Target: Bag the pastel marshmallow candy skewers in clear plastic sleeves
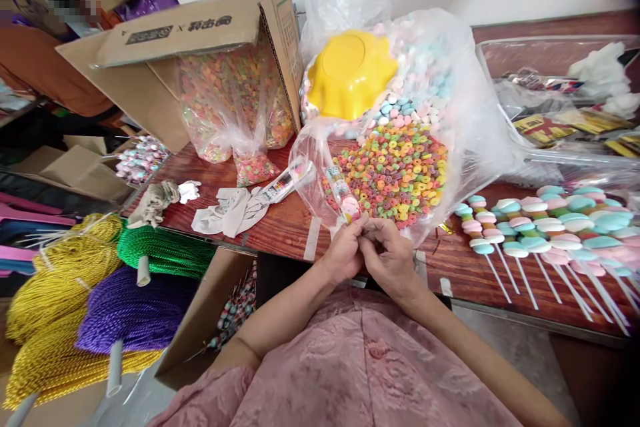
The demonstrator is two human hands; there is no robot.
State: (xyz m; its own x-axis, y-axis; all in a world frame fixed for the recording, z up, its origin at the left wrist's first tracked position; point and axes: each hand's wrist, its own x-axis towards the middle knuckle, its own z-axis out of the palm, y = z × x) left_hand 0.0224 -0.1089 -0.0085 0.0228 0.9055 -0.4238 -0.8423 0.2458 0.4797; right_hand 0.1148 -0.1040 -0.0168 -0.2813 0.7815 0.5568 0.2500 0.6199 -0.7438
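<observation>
Beside the wooden table (286,225), pinched hands (344,250) (393,259) meet just below a printed wrapper (337,183), grip unclear.

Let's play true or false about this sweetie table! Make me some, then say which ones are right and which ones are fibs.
1. The left hand and the right hand are close together. True.
2. The yellow bowl stands the right way up. False: the yellow bowl is turned bottom up.
3. The ring sweets are all one colour. False: the ring sweets are a mix, with red, orange, yellow and green ones.
4. The purple bundle is next to the green bundle. True.
5. The big cardboard box is shut. False: the big cardboard box is open, and bags of sweets show inside.
</observation>
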